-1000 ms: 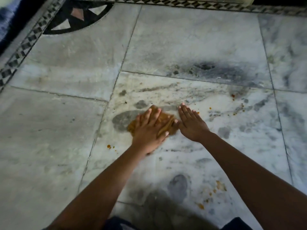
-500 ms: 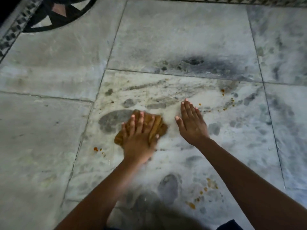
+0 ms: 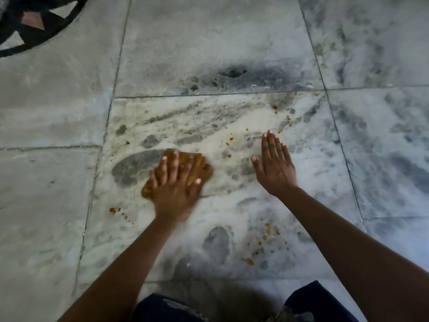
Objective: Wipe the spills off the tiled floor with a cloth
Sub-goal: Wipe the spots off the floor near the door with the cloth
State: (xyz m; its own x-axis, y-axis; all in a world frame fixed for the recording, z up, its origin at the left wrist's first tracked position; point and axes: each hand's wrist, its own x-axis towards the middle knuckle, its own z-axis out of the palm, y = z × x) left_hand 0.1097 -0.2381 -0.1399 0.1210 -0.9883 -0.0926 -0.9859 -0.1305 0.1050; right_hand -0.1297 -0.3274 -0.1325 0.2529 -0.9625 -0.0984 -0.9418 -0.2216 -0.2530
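Pressing on a crumpled ochre-brown cloth at centre-left of the frame, the left hand lies palm-down with fingers straight and spread, gripping nothing; the cloth lies on the pale grey-veined marble tiled floor. The right hand, centre-right and apart from the cloth, is palm-down on the same tile, fingers straight and together, thumb out, holding nothing. Small orange spill drops lie at lower centre, with more lower left of the cloth and above the right hand; a black circular floor inlay fills the upper left corner.

open tiled floor, right hand near cloth
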